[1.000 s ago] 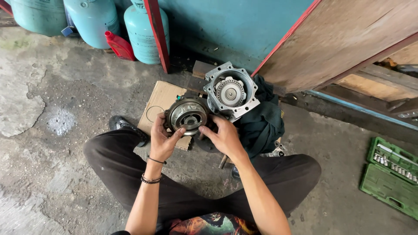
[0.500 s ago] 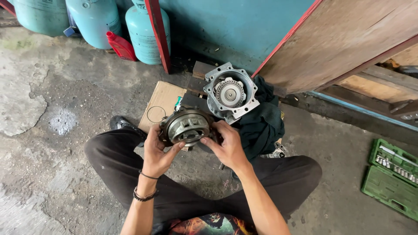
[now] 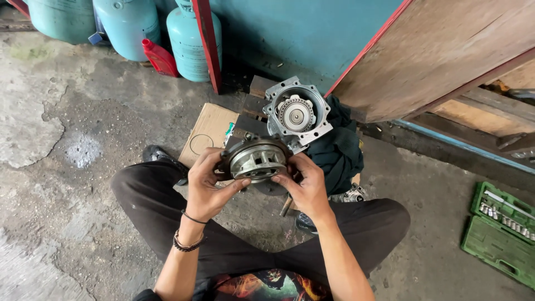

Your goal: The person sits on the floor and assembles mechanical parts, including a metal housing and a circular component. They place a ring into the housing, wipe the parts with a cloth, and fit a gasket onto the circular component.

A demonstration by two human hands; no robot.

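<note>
Left hand [image 3: 209, 187] grips the round metal part [image 3: 257, 160] from its left side, palm up toward the camera, thumb tip pressed on the lower rim, fingers curled round the back edge. Right hand [image 3: 304, 187] clamps the same part from the right, fingers bent over the rim & thumb at the lower front; both hands closed on it, none spread. Part is a dark ring w/ a paler ribbed hub inside, held off the ground over the lap, face tilted up toward the camera. Just behind it, abt touching in this view, sits the square-flanged metal housing [image 3: 297, 113] w/ a toothed disc in its middle, lying on dark wood blocks [image 3: 252, 124] and against a dark cloth [image 3: 337, 151]. Flat cardboard [image 3: 209, 134] lies on the concrete floor [image 3: 67, 184] left of the housing, partly hidden by the left hand. Small metal bits [image 3: 348, 195] lie near the right knee, too small to tell apart. Crossed legs in black trousers [image 3: 145, 192] box the work in on both sides. Well apart: pale blue gas cylinders [image 3: 189, 39] & a red bottle [image 3: 160, 57] at top left, a red post [image 3: 205, 44], a slanted wooden board [image 3: 446, 50] at upper right, a green socket-set case [image 3: 499, 231] open at far right.
</note>
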